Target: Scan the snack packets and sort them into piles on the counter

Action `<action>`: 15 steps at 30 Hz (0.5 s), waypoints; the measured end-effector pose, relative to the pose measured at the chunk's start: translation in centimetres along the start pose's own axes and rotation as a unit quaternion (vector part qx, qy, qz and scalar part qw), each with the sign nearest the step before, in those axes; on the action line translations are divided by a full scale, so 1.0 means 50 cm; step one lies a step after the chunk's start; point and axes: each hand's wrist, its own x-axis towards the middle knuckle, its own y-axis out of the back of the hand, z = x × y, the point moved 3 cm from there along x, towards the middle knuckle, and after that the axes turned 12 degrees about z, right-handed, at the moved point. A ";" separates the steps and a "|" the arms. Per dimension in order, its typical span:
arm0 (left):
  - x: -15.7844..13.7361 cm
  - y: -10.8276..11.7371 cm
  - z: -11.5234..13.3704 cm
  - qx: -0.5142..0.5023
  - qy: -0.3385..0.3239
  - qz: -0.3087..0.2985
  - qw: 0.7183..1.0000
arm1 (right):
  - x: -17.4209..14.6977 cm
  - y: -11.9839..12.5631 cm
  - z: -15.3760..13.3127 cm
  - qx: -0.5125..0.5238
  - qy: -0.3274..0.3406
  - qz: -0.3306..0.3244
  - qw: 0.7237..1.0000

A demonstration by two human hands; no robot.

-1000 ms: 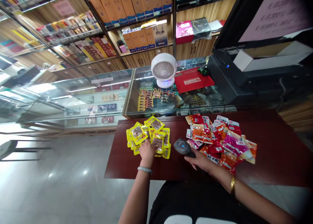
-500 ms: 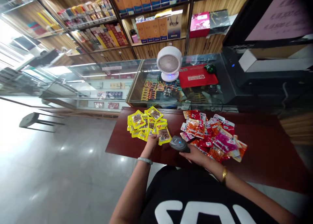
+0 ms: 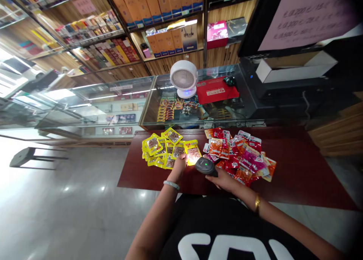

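My left hand (image 3: 179, 167) is closed on the lower left edge of a yellow snack packet (image 3: 193, 151), which is lit brightly by the scanner. In my right hand (image 3: 224, 178) is a dark grey barcode scanner (image 3: 206, 166) with a green light on top, its head pointed at that packet. A heap of similar yellow packets (image 3: 161, 148) lies on the dark red table, left of the held one. To the right spreads a heap of red, orange and magenta packets (image 3: 241, 154), beside and beyond my right hand.
The dark red table (image 3: 295, 169) stands against a glass display counter (image 3: 147, 109). On the counter are a white fan (image 3: 183, 78), a red bag (image 3: 217, 90) and a white open box (image 3: 296, 68). A stool (image 3: 24, 157) stands on the floor at left.
The held yellow packet has shifted right, apart from the heap and nearer the scanner. The scanner's light turned from blue to green, and its beam now falls on the packet. The view shifted slightly.
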 end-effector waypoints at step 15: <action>0.199 -0.067 0.048 0.167 -0.102 -0.141 0.971 | 0.035 -0.060 -0.005 -0.053 -0.090 0.156 0.982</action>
